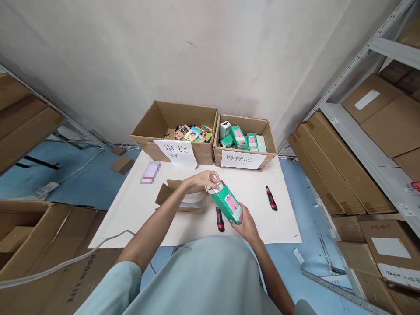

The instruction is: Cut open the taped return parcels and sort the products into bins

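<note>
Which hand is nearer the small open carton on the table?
Left. The left hand is near the small open carton; the right hand is farther off, to its right.

White-topped counter (251, 183), seen from above. Along its far edge stand two open cardboard boxes, side by side: the larger box (206, 154) at 11 o'clock, the smaller box (266, 159) at 1 o'clock. At 10 o'clock lies a lilac-and-pink item (150, 172), pixelated beyond recognition. A little open carton (196, 209) sits at 9 o'clock, close to the centre. One red-and-black utility knife (220, 219) lies at 5 o'clock, a second utility knife (271, 199) at 3 o'clock, towards the right edge.
</note>
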